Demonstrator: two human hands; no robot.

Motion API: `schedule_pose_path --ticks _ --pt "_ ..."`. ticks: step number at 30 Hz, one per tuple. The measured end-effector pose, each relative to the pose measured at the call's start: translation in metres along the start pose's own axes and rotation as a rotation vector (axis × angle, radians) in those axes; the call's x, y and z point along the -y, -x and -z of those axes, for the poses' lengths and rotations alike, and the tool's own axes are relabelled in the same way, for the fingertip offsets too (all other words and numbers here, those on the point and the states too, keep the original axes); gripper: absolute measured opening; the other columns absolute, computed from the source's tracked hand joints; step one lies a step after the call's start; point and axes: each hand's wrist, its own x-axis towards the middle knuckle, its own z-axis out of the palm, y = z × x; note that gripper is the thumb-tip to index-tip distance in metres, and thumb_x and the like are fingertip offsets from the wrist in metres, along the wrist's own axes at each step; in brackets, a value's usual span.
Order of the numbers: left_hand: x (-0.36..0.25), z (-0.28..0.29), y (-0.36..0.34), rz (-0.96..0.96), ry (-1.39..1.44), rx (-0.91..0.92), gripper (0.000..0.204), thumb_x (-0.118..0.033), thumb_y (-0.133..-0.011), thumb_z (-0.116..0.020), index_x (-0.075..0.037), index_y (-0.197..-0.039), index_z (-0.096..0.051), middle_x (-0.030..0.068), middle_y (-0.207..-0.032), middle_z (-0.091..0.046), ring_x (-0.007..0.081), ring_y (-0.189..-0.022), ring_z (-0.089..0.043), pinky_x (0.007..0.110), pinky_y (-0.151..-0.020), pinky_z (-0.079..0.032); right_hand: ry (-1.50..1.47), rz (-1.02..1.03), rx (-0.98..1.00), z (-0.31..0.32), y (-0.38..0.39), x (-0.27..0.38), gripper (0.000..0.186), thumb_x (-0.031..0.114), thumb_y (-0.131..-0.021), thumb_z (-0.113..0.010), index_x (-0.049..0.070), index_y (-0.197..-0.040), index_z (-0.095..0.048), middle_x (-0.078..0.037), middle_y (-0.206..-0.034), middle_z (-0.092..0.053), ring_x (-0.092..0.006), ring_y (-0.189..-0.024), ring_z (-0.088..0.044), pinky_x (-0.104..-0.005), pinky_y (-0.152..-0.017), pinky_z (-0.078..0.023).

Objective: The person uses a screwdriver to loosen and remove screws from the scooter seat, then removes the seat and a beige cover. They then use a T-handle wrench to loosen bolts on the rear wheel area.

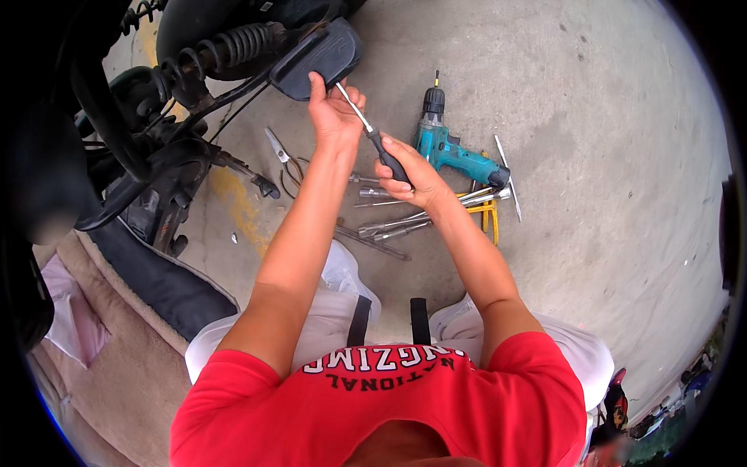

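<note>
My right hand (410,173) is wrapped round the dark handle of a screwdriver (380,145). Its metal shaft slants up and left to the lower edge of a black plastic cover (319,61), where the tip is hidden. My left hand (336,109) grips that cover from below, thumb on its near face and fingers curled beside the shaft. The cover sits at the end of the dark vehicle frame, close to a black coil spring (226,53).
On the concrete right of my hands lie a teal cordless drill (459,158), several metal wrenches (397,226), a yellow-handled tool (489,214) and a thin metal rod (507,177). Scissors (278,148) lie left of my forearm. A vehicle (117,132) and a brown padded mat (117,366) fill the left.
</note>
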Motion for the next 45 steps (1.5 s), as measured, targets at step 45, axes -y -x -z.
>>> schedule_pose_path --ticks 45 --pt "-0.034 -0.001 -0.004 -0.136 0.186 -0.009 0.031 -0.017 -0.084 -0.061 -0.003 -0.111 -0.054 0.0089 -0.115 -0.058 0.0223 -0.106 -0.056 0.037 -0.092 -0.045 0.098 -0.033 -0.024 -0.012 -0.004 0.005 0.049 0.040 -0.093 -0.043 0.014 -0.133 -0.035 0.001 -0.056 -0.039 -0.0047 -0.036 -0.030 -0.0179 -0.028 -0.023"
